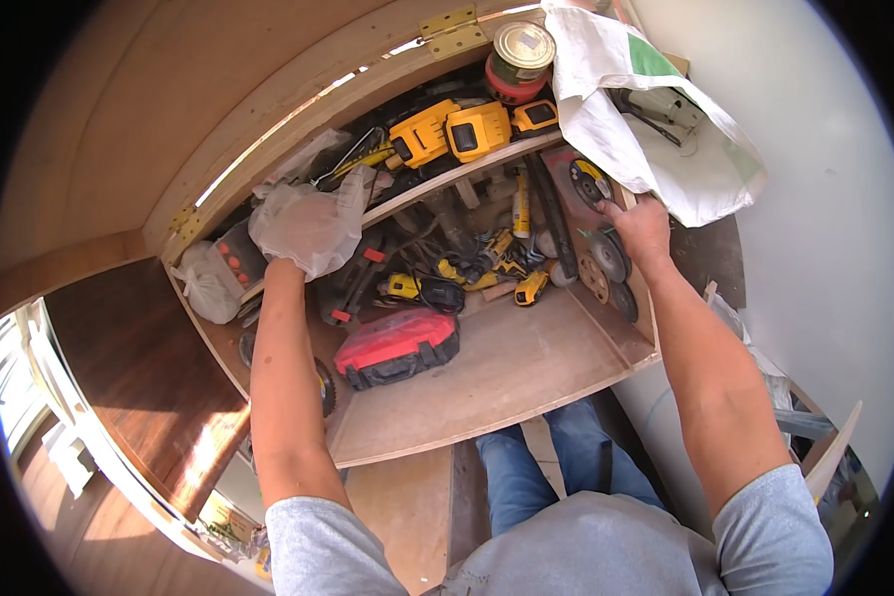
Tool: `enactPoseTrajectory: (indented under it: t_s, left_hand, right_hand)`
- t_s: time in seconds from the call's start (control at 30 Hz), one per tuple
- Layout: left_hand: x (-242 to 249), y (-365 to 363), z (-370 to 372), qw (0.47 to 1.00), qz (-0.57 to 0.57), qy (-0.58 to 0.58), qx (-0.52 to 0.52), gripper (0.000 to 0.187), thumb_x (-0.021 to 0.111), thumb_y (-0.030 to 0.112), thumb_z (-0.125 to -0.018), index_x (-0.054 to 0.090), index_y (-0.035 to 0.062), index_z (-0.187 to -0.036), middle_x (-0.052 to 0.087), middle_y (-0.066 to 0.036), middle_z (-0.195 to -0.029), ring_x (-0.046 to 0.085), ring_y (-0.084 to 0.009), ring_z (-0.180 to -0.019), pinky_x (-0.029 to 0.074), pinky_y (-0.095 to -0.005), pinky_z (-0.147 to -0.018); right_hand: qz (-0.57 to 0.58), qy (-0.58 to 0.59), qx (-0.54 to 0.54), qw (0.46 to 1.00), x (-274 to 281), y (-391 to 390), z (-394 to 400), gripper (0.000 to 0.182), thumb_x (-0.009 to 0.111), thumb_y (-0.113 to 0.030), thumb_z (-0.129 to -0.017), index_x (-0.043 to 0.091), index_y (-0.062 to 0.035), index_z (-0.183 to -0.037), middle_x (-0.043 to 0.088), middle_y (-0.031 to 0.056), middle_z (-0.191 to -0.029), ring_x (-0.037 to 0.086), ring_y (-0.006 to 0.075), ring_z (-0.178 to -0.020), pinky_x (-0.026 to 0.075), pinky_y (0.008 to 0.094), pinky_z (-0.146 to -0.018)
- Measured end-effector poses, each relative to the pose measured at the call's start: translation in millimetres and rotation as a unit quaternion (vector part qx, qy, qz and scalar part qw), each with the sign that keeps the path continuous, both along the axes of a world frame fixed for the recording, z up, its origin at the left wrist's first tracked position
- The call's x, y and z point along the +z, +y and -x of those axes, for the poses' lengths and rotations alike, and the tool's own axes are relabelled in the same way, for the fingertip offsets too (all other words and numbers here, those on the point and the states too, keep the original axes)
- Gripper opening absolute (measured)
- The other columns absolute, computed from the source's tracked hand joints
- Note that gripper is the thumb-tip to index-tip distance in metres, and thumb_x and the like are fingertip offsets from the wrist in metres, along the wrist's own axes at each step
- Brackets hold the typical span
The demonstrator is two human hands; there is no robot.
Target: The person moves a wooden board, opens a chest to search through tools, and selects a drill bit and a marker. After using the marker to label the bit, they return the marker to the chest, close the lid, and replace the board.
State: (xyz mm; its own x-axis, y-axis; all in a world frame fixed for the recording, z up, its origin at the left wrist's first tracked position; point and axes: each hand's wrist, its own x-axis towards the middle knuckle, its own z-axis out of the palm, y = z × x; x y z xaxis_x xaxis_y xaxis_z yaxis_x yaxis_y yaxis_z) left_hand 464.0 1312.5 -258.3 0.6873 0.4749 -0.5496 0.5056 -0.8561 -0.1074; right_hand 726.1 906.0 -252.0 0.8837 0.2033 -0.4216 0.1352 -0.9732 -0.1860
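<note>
My left hand [303,230] is closed around a crumpled clear plastic bag at the left end of the upper shelf [467,171] of an open wooden cabinet. My right hand [641,223] pinches a grinding disc [588,182] with a yellow and blue label, at the cabinet's right inner wall. Below that hand, more discs [608,260] stand against the wall. A white woven sack [646,109] hangs just above the right hand.
Yellow power-tool batteries [457,129] and a tin can [520,60] sit on the upper shelf. The lower shelf holds a red and black case [397,346], yellow tools [487,268] and clamps. The hinged lid [169,109] stands raised. My legs are below the cabinet's front edge [487,417].
</note>
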Motion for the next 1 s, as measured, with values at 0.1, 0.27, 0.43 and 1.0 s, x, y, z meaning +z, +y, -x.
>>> enactPoseTrajectory:
  t_s: [0.1, 0.27, 0.43, 1.0]
  left_hand:
    - [8.4, -11.9, -11.5, 1.000, -0.013, 0.011, 0.025, 0.044, 0.044, 0.040, -0.093, 0.074, 0.0097, -0.104, 0.071, -0.017, -0.110, 0.064, -0.0370, -0.108, 0.047, -0.0471, -0.097]
    - [16.6, -25.2, -26.3, 0.998, 0.003, -0.017, 0.059, 0.048, 0.039, 0.041, -0.094, 0.074, 0.0092, -0.105, 0.070, -0.018, -0.111, 0.065, -0.0380, -0.108, 0.047, -0.0477, -0.097]
    - [31.4, -44.7, -55.9, 0.991, 0.065, -0.033, 0.108, 0.053, 0.033, 0.041, -0.095, 0.074, 0.0087, -0.106, 0.070, -0.019, -0.112, 0.065, -0.0389, -0.107, 0.047, -0.0483, -0.097]
    - [62.8, -85.8, 112.4, 0.774, 0.085, -0.481, 0.402, 0.024, 0.064, 0.021, -0.095, 0.069, -0.0024, -0.100, 0.071, -0.012, -0.088, 0.067, -0.0241, -0.071, 0.052, -0.0333, -0.069]
  right_hand:
    - [-0.004, -0.002, -0.001, 1.000, 1.3, 0.8, 1.0, 0.064, 0.076, -0.049, -0.077, 0.065, -0.0037, -0.122, 0.068, 0.0223, -0.115, 0.063, 0.0397, -0.109, 0.050, 0.0452, -0.095]
    - [-0.001, -0.003, -0.003, 1.000, 1.5, 0.4, 0.3, 0.064, 0.076, -0.048, -0.077, 0.065, -0.0038, -0.122, 0.068, 0.0223, -0.116, 0.063, 0.0396, -0.109, 0.050, 0.0451, -0.095]
    - [0.000, -0.001, -0.005, 1.000, 4.3, 1.8, 0.7, 0.063, 0.076, -0.047, -0.077, 0.066, -0.0038, -0.121, 0.068, 0.0225, -0.116, 0.063, 0.0397, -0.109, 0.050, 0.0448, -0.095]
    - [-0.010, -0.047, 0.031, 0.998, -14.0, -7.9, -3.2, 0.067, 0.075, -0.054, -0.075, 0.069, -0.0027, -0.117, 0.069, 0.0231, -0.112, 0.064, 0.0395, -0.108, 0.050, 0.0450, -0.094]
